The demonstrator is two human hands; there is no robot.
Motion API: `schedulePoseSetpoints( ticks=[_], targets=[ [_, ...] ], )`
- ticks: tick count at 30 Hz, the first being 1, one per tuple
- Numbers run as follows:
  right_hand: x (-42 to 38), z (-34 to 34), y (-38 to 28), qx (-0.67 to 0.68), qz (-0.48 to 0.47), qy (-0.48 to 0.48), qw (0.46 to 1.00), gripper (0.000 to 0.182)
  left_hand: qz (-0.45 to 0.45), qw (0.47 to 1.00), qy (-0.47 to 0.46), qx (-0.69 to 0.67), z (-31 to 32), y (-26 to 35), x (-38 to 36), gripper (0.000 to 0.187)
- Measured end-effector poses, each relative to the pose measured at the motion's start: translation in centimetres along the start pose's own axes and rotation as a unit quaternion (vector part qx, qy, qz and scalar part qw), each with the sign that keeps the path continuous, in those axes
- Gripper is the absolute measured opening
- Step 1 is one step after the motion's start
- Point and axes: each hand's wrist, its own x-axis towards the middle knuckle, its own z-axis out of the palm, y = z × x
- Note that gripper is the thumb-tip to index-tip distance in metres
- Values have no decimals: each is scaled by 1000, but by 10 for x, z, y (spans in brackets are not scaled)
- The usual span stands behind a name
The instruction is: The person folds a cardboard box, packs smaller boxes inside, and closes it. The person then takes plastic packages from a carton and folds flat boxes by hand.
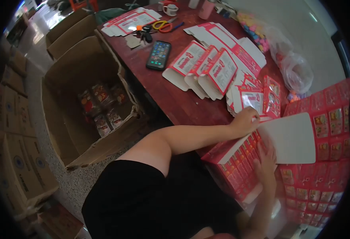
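Note:
In front of me on the table's near side lies an open red carton [235, 180], filled with rows of small red packets [242, 159]. Its white inner flap [292, 139] stands out to the right. My left hand [244, 122] is at the carton's far end with its fingers curled closed; what they pinch, if anything, is hidden. Across the packets near the flap's lower edge lies my right hand [265, 157], fingers stretched out and a little blurred. Just beyond my left hand are a folded red-and-white carton [251, 98] and a red packet sheet [271, 95].
Several flat cartons [218, 71] lie on the red table [151, 85], with a phone [158, 55], scissors [163, 26] and a mug [170, 9]. Stacked red packaged goods [318, 175] stand at right. A big cardboard box [57, 119] holding packs stands left.

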Motion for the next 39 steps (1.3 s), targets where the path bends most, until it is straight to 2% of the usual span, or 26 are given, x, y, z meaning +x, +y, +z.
schedulePoseSetpoints(
  ticks=[1, 3, 5, 8, 10, 12, 14, 16, 17, 19, 20, 21, 23, 24, 26, 27, 29, 30, 31, 34, 35, 36, 37, 39],
  targets=[
    [1, 4, 0, 51, 13, -19, 998, 75, -8, 999, 6, -34, -6, 1, -2, 16],
    [4, 5, -9, 160, 52, -48, 985, 68, -93, 993, -23, -66, -16, 1, -8, 17],
    [3, -2, -9, 173, 48, -61, 982, 66, -190, 959, -83, -195, -25, 1, -14, 20],
    [-14, -5, 17, 364, 57, 10, 930, 61, -134, 964, -159, -168, -41, 4, -24, 28],
    [-44, -1, 34, 441, 134, 151, 875, 53, -118, 959, -202, -161, -52, 12, -34, 34],
    [-82, 19, 48, 447, 207, 309, 813, 47, -86, 946, -272, -154, -62, 12, -44, 46],
    [-98, 53, 30, 495, 303, 482, 657, 46, -120, 925, -295, -207, -60, 16, -59, 52],
    [-99, 89, 5, 683, 227, 408, 562, 51, -137, 900, -323, -257, -50, 24, -72, 60],
    [-96, 112, -4, 759, 163, 366, 513, 53, -108, 909, -332, -227, -44, 27, -67, 60],
    [-78, 74, -23, 791, 174, 327, 487, 53, -49, 923, -344, -166, -32, 33, -57, 60],
    [-76, 73, -14, 803, 169, 316, 477, 50, -15, 928, -359, -94, -31, 32, -48, 61],
    [-74, 78, 0, 721, 200, 321, 580, 46, 33, 932, -361, 8, -27, 34, -44, 62],
    [-69, 92, 27, 524, 252, 308, 753, 42, 14, 900, -421, 116, -23, 56, -33, 60],
    [-68, 91, 35, 501, 252, 278, 780, 46, 4, 878, -448, 170, -21, 63, -30, 59],
    [-65, 85, 51, 451, 243, 219, 830, 55, 31, 879, -420, 224, -18, 56, -22, 62],
    [-58, 92, 57, 431, 254, 265, 824, 68, 34, 877, -415, 240, -18, 47, -12, 65],
    [-48, 90, 58, 491, 268, 347, 753, 70, 24, 939, -306, 155, -6, 34, -9, 67],
    [-46, 95, 62, 516, 246, 352, 741, 70, 26, 961, -251, 110, 0, 29, -6, 68],
    [-43, 100, 67, 542, 224, 356, 728, 71, 18, 981, -195, 5, 10, 27, -8, 66],
    [-39, 121, 76, 576, 141, 375, 713, 68, 11, 978, -201, -51, 12, 19, -6, 51],
    [-46, 122, 76, 572, 99, 382, 719, 54, 54, 967, -248, 38, 2, 19, 3, 47],
    [-53, 121, 76, 567, 57, 389, 724, 42, 104, 952, -262, 123, -2, 21, 1, 34],
    [-56, 127, 73, 477, 114, 404, 772, 21, 157, 928, -269, 204, -7, 25, -1, 23],
    [-74, 117, 61, 478, 121, 355, 794, 20, 239, 887, -333, 214, -25, 20, -2, 16]
  ],
)
